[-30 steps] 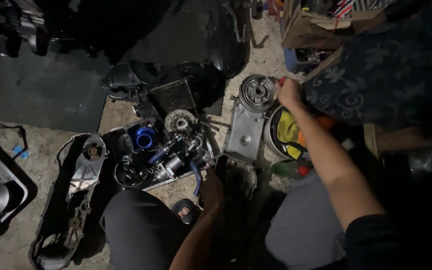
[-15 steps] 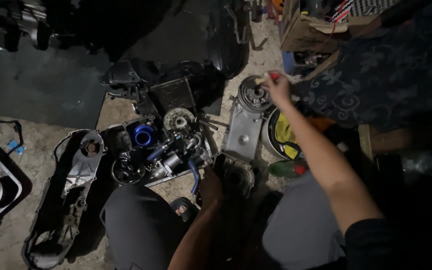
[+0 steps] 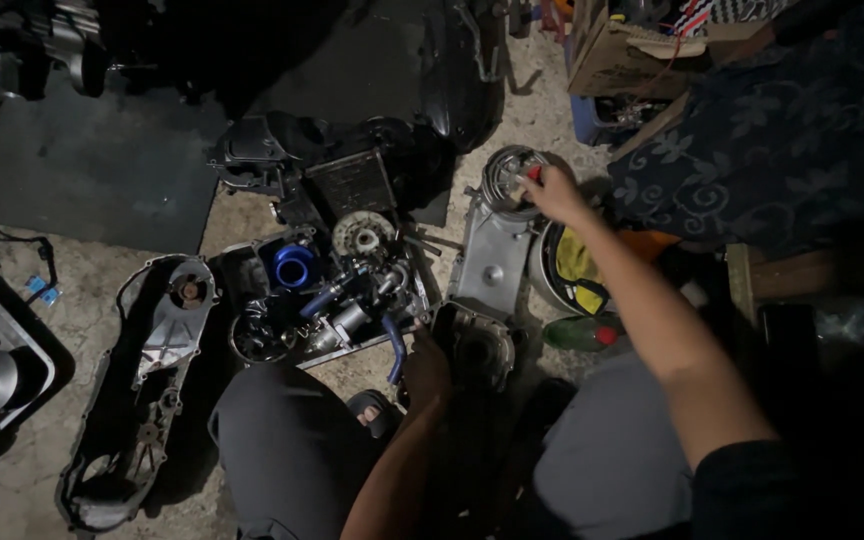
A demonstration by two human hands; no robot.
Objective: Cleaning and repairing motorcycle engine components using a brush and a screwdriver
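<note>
I look down at a concrete floor strewn with scooter engine parts. My right hand [image 3: 552,192] reaches forward to a round silver clutch pulley [image 3: 508,178], fingers closed on a small red-tipped item at its edge. My left hand [image 3: 426,366] rests low between my knees, gripping a dark round engine part [image 3: 480,348]. A flat silver crankcase cover [image 3: 492,262] lies between the two hands. To the left sits a tray of parts with a blue ring [image 3: 294,266] and a toothed round piece [image 3: 362,236].
A long black transmission cover [image 3: 142,380] lies at the left. A dark mat [image 3: 92,170] is behind it. A cardboard box [image 3: 632,50] stands at the back right, a yellow-lined bowl [image 3: 574,272] and a green bottle [image 3: 578,334] by my right arm.
My right hand stays at the silver pulley. The view has shifted slightly, so it sits a little higher and further left in frame. My left hand holds still.
</note>
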